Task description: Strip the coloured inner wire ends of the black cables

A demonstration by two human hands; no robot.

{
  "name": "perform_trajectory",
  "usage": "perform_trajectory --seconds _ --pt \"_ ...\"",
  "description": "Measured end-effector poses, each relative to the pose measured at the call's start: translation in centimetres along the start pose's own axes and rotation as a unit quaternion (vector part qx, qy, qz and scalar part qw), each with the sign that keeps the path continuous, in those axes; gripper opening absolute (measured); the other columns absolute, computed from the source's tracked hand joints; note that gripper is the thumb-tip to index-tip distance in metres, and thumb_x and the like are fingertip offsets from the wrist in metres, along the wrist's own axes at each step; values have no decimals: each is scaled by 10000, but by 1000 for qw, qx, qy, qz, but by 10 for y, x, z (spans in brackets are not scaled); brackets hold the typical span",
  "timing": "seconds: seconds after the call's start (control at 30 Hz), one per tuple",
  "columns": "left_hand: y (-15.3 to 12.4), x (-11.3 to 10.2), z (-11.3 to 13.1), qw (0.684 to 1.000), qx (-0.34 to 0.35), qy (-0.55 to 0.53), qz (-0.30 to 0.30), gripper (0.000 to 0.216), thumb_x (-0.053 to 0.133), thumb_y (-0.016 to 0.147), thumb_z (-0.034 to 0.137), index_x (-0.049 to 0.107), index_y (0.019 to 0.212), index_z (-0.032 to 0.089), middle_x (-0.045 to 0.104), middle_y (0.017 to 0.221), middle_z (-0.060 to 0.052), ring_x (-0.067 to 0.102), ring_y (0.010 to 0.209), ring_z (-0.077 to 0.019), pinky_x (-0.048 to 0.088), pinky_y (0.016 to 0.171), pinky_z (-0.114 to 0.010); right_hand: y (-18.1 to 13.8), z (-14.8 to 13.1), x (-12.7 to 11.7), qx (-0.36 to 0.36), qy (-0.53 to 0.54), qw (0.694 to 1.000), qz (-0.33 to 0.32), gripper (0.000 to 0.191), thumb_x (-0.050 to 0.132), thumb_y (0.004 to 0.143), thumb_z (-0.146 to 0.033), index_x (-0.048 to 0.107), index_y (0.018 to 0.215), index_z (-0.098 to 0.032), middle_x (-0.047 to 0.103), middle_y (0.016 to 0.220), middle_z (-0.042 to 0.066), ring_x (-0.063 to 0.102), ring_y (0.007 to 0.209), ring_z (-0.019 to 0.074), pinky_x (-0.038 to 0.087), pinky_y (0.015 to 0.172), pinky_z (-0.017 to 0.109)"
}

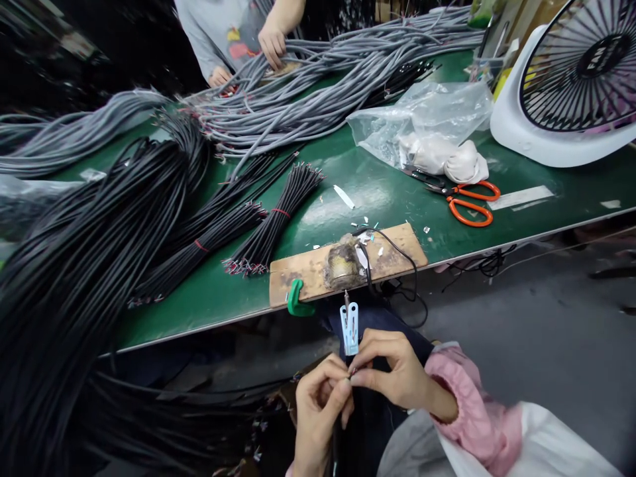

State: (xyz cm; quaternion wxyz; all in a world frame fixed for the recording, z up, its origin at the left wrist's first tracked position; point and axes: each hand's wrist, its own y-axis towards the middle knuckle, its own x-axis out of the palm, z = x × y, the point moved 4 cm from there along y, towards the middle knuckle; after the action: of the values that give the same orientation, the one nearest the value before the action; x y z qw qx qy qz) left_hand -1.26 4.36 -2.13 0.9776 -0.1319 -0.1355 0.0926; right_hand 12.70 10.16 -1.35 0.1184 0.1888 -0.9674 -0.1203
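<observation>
Along the left of the green surface (392, 189), a great heap of black cables (99, 258) spills over the edge, and next come bundles tied in red, one (201, 244) leaning beside another (281, 211). Beyond them a co-worker's hand (272, 48) rests among grey cables (278, 132). Now the green clamp (297, 299) at the left end of a wooden board (397, 248), and just below, the left hand (320, 397), thumb and forefinger pinched narrow on a thin wire (353, 373). That wire sits right between the two hands, below the blue clip (349, 329); its reddish tip points up toward the board, and its long axis seems to run down toward the lap, though the fingers hide most of it. From the other side, the right hand (390, 368) pinches the same wire, fingertips close together. Farther right, orange-handled scissors (451, 191) lie near a clear bag (432, 109), and a white fan (599, 56) stands beyond.
</observation>
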Motion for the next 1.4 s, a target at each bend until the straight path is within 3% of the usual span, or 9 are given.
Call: perform_trajectory --seconds 0.13,0.2,0.3,0.37,0.53,0.63,0.73,1.17,1.4 --pt "-2 7 -2 1000 -15 -18 7 389 829 753 467 618 643 159 492 671 37 360 360 -6 255 361 -170 -2 3 3 1 -6 1000 12 201 706 916 -307 722 777 -163 650 729 46 580 703 166 456 674 290" --pt "-2 8 -3 1000 -12 -15 -4 404 825 744 496 609 654 168 488 676 37 359 358 -12 275 348 -174 -4 9 6 32 79 996 -10 240 714 905 -354 693 766 -159 604 738 32 554 700 157 438 665 280" --pt "-2 9 0 1000 9 5 -15 399 818 749 498 616 643 171 493 671 29 384 366 -33 304 338 -186 -7 24 15 147 277 948 -59 323 766 846 -434 643 754 -150 543 739 0 498 646 118 404 630 247" --pt "-1 11 6 998 37 32 -25 367 819 765 449 631 620 169 510 659 17 410 385 -52 319 346 -195 -8 33 18 217 345 910 -73 357 810 793 -447 633 755 -140 535 718 -12 473 631 105 380 623 233" --pt "-2 12 31 974 164 153 21 229 807 793 271 691 618 179 560 599 -2 538 533 -134 403 472 -225 14 42 3 254 324 910 50 417 857 712 -509 664 718 -140 520 627 -36 409 581 92 341 596 225" --pt "-2 12 44 947 239 213 19 169 762 817 169 698 662 191 578 590 11 557 543 -139 423 512 -235 33 35 4 224 284 932 18 582 716 753 -712 703 752 -130 538 644 -10 424 595 106 347 588 240" --pt "2 10 48 932 270 243 6 151 731 822 110 698 708 204 590 618 25 560 537 -130 428 509 -229 44 29 9 215 254 943 -19 620 667 779 -737 725 757 -120 562 662 7 453 598 108 349 569 238" --pt "14 13 44 939 239 249 1 182 725 831 129 664 676 201 564 617 30 549 545 -129 408 495 -223 44 31 18 250 320 914 -8 581 726 763 -687 708 714 -109 571 611 -8 468 524 81 350 510 206" --pt "13 12 42 948 222 229 9 150 739 818 131 699 688 196 585 635 16 580 550 -137 431 498 -226 25 50 12 281 352 893 23 645 565 832 -769 672 760 -137 590 620 8 536 600 129 388 603 256"
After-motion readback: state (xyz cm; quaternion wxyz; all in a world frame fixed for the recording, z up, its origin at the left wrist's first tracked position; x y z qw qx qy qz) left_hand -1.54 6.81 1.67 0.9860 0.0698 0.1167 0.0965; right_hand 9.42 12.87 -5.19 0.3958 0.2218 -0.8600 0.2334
